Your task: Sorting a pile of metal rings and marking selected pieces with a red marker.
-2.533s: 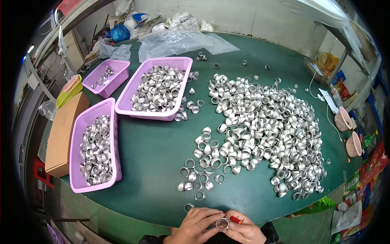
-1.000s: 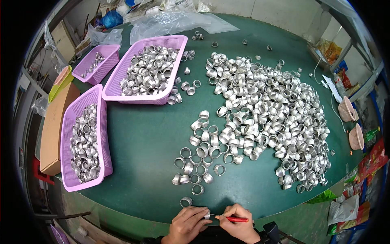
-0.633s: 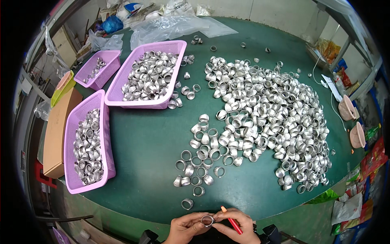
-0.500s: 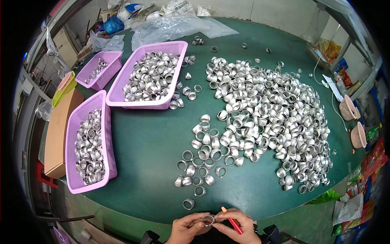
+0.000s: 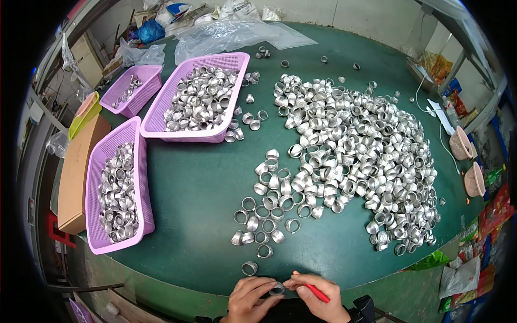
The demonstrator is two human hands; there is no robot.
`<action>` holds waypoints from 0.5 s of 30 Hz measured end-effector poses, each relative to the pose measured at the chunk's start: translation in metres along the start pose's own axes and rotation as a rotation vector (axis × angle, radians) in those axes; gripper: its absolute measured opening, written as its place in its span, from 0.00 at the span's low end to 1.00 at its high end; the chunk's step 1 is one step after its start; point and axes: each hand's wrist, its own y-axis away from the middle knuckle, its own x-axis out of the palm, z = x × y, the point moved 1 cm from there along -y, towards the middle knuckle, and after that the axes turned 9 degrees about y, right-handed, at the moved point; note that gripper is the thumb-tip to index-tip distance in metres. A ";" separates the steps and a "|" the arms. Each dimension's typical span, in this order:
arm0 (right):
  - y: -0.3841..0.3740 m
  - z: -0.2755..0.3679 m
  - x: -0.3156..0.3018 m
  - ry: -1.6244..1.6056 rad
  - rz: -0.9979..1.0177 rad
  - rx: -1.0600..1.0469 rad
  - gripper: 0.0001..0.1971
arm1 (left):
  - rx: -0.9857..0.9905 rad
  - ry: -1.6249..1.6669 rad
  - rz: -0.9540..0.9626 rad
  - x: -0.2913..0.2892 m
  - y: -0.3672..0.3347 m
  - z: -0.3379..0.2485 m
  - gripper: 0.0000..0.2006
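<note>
Close to the table's near edge, my left hand [image 5: 249,297] pinches a silver metal ring [image 5: 277,289] between thumb and fingers. My right hand [image 5: 323,301] is wrapped round a slim red pen-like tool [image 5: 318,293], its exact kind unclear. The right fingertips are at the ring's right side; whether the tool's tip touches the ring cannot be made out. Just beyond my left hand lies another loose ring [image 5: 249,268]. Farther off, several rings [image 5: 269,207] lie scattered beside a large heap of rings [image 5: 366,156] on the green table [image 5: 199,199].
Pink plastic baskets of rings stand at left: a large one [image 5: 156,129], a near one [image 5: 144,188] and a small one [image 5: 142,99]. A cardboard box [image 5: 81,172] adjoins them. Clear plastic sheeting [image 5: 215,43] lies at the back. Pink bowls [image 5: 474,180] are at right.
My right hand has turned, and the red tool has tilted closer to level. My left fingers have shifted further over the ring, covering more of it.
</note>
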 end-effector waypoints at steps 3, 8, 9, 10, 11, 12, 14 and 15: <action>-0.003 -0.017 -0.014 -0.034 0.083 0.126 0.04 | 0.026 -0.061 -0.043 0.002 0.000 0.005 0.15; -0.001 -0.016 0.000 -0.191 0.021 0.333 0.06 | 0.053 -0.181 0.043 0.006 0.005 0.020 0.21; 0.000 -0.021 0.001 -0.126 0.039 0.232 0.06 | 0.051 -0.181 0.044 0.006 0.004 0.020 0.21; 0.001 -0.024 0.001 -0.061 0.057 0.131 0.06 | 0.042 -0.171 0.041 0.007 0.003 0.019 0.19; 0.002 -0.025 0.001 0.015 0.071 0.087 0.07 | 0.033 -0.160 0.037 0.007 0.002 0.018 0.18; 0.002 -0.025 0.001 0.014 0.072 0.090 0.07 | 0.031 -0.160 0.038 0.006 0.000 0.014 0.18; 0.002 -0.021 0.001 0.136 0.179 0.147 0.09 | -0.049 -0.033 -0.021 0.004 -0.001 0.007 0.13; 0.001 -0.017 0.002 0.136 0.179 0.148 0.09 | -0.050 -0.033 -0.021 0.004 -0.001 0.007 0.13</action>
